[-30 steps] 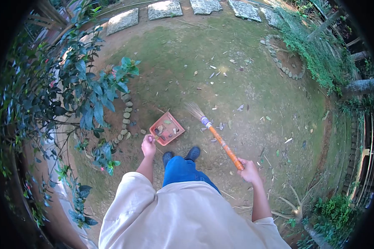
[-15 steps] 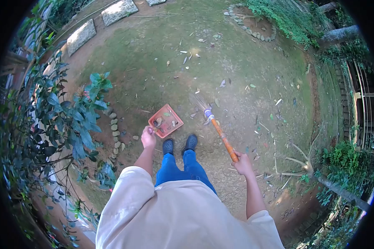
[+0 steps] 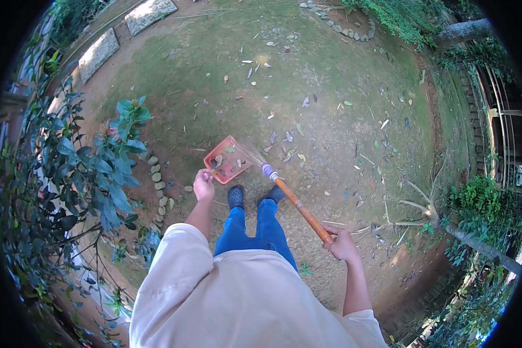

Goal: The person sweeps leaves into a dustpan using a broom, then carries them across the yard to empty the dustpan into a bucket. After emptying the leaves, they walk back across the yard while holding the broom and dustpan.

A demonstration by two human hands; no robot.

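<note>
My left hand is closed round the short handle of an orange-red dustpan, which is low at the ground ahead of my feet. Dry leaves and bits of debris lie in the pan. In my right hand is the orange handle end of a stick broom, its fingers wrapped round it. Purple and white binding sits below the bristles, which fan out over the pan's right edge. The broom slants from lower right up to the pan.
Fallen leaves and twigs dot the mossy ground. A leafy bush and a row of stones stand left. Bare branches lie right. Stone slabs are at upper left, and a stone-ringed bed at the top.
The broom head has swung left from the ground to the right of the dustpan to its right edge. My right foot has shifted right. The dustpan has moved slightly left in view.
</note>
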